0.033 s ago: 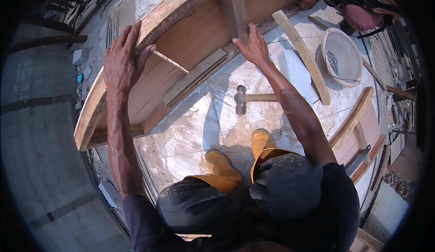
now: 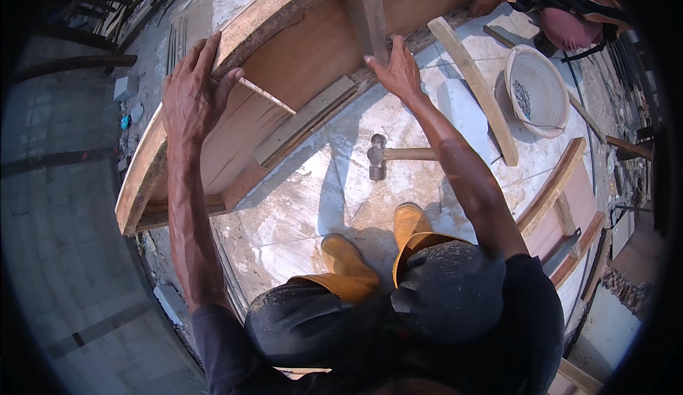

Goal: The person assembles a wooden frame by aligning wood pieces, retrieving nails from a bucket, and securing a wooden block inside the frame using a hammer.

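Note:
A large wooden panel (image 2: 313,61) stands on edge before me, framed with timber beams and battens. My left hand (image 2: 193,100) is wrapped over its upper timber edge, thumb on the inner side. A thin pale stick (image 2: 267,96) juts out from beneath that thumb; whether it is held or fixed cannot be made out. My right hand (image 2: 398,75) grips the lower end of an upright batten (image 2: 368,18) on the panel, thumb on one side and fingers on the other. On the floor below lies a hammer (image 2: 377,155), its wooden handle running behind my right forearm.
A loose plank (image 2: 477,93) lies right of my right hand, beside a pale bucket (image 2: 537,89) with nails inside. Another person's hand (image 2: 486,0) touches the panel's far end. A smaller wooden frame (image 2: 562,210) lies at right. My yellow boots (image 2: 348,260) stand on the tiled floor.

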### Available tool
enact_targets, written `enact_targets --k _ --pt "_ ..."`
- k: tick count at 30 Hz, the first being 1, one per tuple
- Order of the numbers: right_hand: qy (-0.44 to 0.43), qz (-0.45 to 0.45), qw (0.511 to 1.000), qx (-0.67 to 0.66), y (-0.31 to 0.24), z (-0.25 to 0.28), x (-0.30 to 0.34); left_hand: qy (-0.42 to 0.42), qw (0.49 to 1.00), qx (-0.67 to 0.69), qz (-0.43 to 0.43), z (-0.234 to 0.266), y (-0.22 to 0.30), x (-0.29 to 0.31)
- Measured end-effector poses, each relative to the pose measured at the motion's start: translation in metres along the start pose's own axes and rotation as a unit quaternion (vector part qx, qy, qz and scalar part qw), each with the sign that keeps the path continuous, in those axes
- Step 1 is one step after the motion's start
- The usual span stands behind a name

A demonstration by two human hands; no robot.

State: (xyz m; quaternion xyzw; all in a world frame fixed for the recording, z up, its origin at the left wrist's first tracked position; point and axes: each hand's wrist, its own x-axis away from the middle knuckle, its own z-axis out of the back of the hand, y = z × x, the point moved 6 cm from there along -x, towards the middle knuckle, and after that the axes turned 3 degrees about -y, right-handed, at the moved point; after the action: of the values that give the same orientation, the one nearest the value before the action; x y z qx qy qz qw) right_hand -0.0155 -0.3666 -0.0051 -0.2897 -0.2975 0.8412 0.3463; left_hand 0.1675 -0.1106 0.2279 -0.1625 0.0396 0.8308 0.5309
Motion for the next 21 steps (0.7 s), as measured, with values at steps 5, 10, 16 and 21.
enact_targets --k 5,10,16,21 --pt "-0.014 0.009 0.999 0.042 0.025 -0.019 -0.03 -0.011 0.999 0.033 0.005 -0.001 0.003 -0.004" --pt "0.011 0.08 0.996 0.038 0.025 -0.025 -0.024 0.018 0.999 -0.047 0.006 -0.009 -0.005 0.006" --pt "0.007 0.047 0.998 0.036 0.028 -0.019 -0.018 -0.011 0.998 0.024 -0.048 0.004 0.019 -0.008" --pt "0.037 0.037 0.998 -0.023 0.018 -0.017 0.001 -0.029 0.999 -0.013 -0.019 0.002 0.011 -0.01"
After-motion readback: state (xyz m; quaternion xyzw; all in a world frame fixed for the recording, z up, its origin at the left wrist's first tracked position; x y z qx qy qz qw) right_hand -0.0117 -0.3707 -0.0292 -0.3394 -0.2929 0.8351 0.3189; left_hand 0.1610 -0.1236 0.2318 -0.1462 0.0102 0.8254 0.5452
